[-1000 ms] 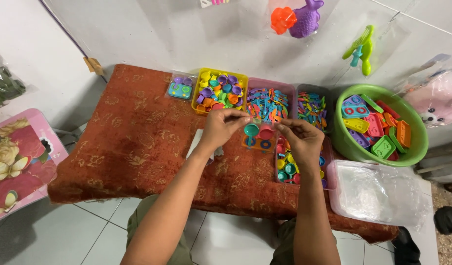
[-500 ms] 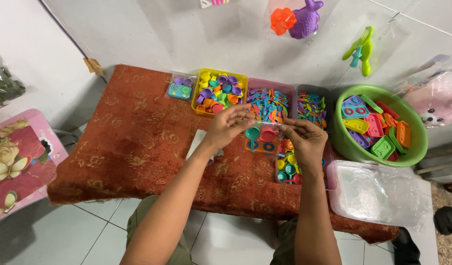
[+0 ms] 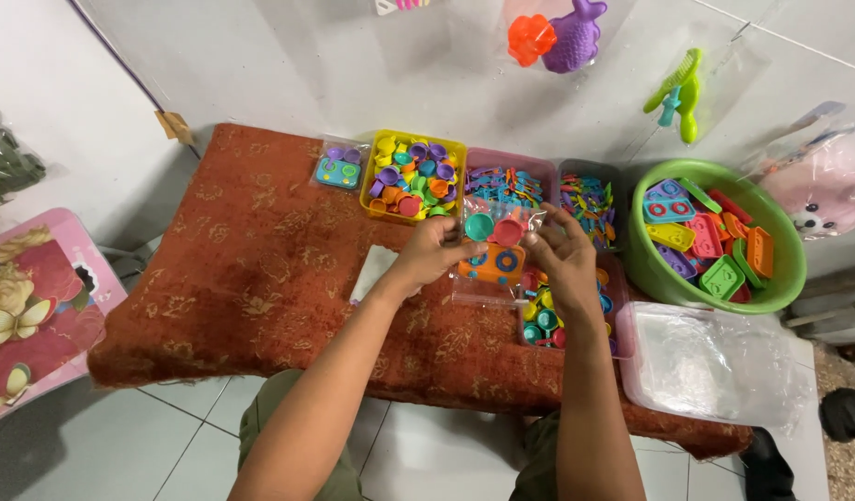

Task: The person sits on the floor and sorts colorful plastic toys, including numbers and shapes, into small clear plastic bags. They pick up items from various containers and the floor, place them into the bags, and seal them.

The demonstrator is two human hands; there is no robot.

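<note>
Clear plastic wraps a small bag (image 3: 490,249) of toy pieces, held above a table draped in a rust-red patterned cloth (image 3: 251,269). The left hand (image 3: 437,252) pinches the bag's left edge; the right hand (image 3: 559,249) grips its right edge, fingers curled. Inside the bag show a teal cup, a red cup and an orange tray. Just behind the bag sit a yellow tray (image 3: 414,176) of coloured cups and a pink tray (image 3: 507,180) of small utensils. To the bag's right stands a green tub (image 3: 715,236) of toy moulds.
</note>
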